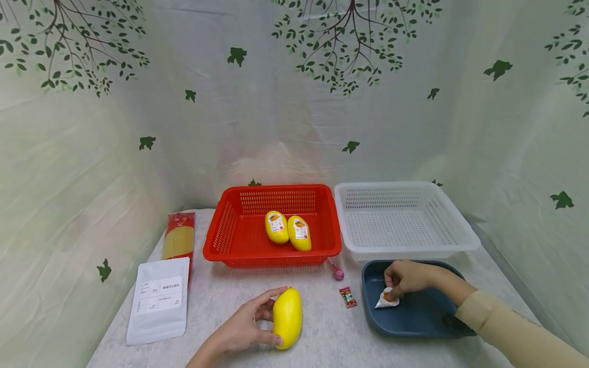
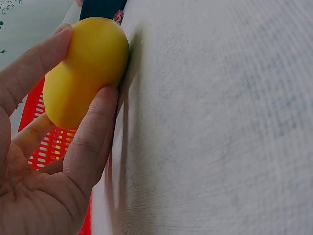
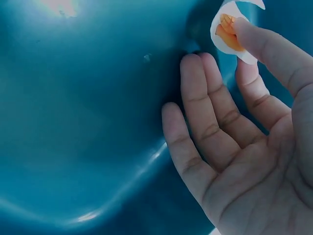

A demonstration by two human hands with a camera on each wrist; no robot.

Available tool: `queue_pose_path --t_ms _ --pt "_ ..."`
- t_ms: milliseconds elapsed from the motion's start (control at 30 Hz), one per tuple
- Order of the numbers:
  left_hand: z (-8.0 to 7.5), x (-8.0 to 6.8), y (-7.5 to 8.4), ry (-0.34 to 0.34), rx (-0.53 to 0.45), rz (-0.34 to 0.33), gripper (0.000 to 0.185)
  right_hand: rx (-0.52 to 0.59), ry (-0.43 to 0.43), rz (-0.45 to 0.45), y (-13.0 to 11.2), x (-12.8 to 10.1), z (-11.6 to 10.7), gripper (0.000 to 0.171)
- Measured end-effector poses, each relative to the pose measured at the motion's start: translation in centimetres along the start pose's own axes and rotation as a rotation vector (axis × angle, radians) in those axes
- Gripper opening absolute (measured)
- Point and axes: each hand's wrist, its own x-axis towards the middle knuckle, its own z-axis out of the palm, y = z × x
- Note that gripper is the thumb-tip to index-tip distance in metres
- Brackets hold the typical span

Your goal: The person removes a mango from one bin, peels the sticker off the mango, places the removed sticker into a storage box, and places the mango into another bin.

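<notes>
My left hand [image 1: 246, 324] holds a yellow mango [image 1: 288, 318] on the table, thumb on its near side and fingertips on its far end. No label shows on this mango [image 2: 88, 58] in the left wrist view. Over the dark blue tray [image 1: 423, 329] at the right, my right hand [image 1: 409, 278] pinches a white sticker [image 1: 385, 300] between thumb and finger. An orange mango picture shows on the partly curled sticker [image 3: 224, 36] in the right wrist view; the other fingers stay off it.
Two labelled mangoes [image 1: 276, 227] lie in a red basket [image 1: 271, 260]. Beside it stands a white basket [image 1: 405, 250]. A lollipop [image 1: 338, 273] and a small wrapped candy [image 1: 347, 297] lie left of the tray. At the left, a white pouch [image 1: 158, 301] overlaps a noodle packet [image 1: 179, 237].
</notes>
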Motion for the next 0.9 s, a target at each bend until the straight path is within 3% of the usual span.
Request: queue_pose_path --t_ms 433,533,700,900 --pt "0.1 0.1 0.0 -0.006 -0.003 0.008 0.099 -0.144 0.106 -0.003 0.4 0.1 1.3 0.025" --pt "0.1 0.0 0.0 -0.003 0.003 0.009 0.099 -0.194 0.126 0.035 0.0 0.0 1.4 0.026" --pt "0.0 0.0 0.0 -0.002 0.013 0.017 0.099 -0.336 0.177 0.129 -0.9 0.1 1.8 0.029" --pt "0.0 0.1 -0.1 -0.005 0.005 0.021 0.099 -0.471 0.231 0.108 -1.5 0.0 2.1 0.031"
